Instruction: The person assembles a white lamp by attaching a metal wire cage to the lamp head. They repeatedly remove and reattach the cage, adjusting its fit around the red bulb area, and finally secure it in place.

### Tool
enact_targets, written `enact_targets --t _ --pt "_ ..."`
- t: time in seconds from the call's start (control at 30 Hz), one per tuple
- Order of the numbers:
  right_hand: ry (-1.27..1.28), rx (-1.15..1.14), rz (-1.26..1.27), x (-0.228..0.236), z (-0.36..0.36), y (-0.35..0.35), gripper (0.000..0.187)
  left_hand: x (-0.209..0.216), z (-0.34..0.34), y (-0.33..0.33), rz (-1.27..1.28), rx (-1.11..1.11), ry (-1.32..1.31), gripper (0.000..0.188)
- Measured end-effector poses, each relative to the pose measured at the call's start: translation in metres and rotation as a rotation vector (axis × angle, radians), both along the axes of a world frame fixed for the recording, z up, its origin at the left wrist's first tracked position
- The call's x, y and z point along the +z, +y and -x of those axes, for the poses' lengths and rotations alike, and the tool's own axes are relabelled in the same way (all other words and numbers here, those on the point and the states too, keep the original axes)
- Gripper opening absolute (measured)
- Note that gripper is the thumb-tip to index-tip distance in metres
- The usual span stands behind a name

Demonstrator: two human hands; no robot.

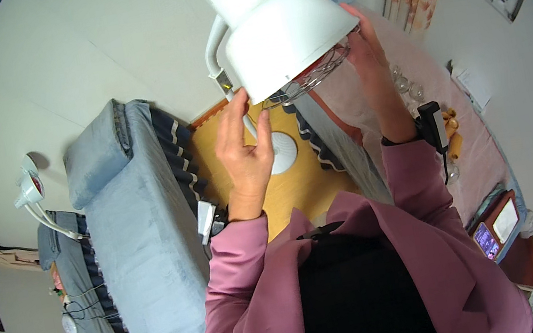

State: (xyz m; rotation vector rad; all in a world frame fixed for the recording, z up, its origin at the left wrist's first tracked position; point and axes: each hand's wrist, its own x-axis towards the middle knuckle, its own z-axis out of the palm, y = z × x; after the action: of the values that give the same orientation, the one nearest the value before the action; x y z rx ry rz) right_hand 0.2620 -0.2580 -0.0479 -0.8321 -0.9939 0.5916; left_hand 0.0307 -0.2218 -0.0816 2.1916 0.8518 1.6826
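Observation:
A large white lamp (293, 31) with a bell-shaped shade hangs tilted in front of me, a wire guard (315, 77) across its mouth. My left hand (238, 146) meets the left rim, fingertips on the shade's outside and thumb below by the guard. At the opposite rim, my right hand (366, 44) has its fingers up along the shade's edge, partly hidden by it. The lamp's curved arm (214, 44) joins a pole behind, with a round white base (284, 153) on the floor.
A bed with a blue cover (144, 257) and pillow (95, 153) stands left. At right, a pink-covered bed (470, 164) bears glass cups (408, 86), tan objects (453, 135) and a phone (485, 241). Another white lamp (30, 188) is at far left. Yellow floor (272, 197) runs between.

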Motion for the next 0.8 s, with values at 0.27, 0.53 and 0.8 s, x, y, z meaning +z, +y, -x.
enact_targets --t 0.27,0.53,0.8 --pt "-0.012 -0.145 0.020 0.001 0.001 0.009 0.060 -0.009 -0.020 0.023 -0.165 -0.042 -0.148 0.056" --pt "0.004 -0.094 -0.027 0.011 -0.005 0.011 0.063 -0.013 -0.033 0.051 -0.278 -0.140 -0.210 0.063" --pt "-0.028 -0.125 -0.005 0.022 -0.011 0.024 0.070 -0.026 -0.054 0.069 -0.220 -0.134 -0.323 0.061"
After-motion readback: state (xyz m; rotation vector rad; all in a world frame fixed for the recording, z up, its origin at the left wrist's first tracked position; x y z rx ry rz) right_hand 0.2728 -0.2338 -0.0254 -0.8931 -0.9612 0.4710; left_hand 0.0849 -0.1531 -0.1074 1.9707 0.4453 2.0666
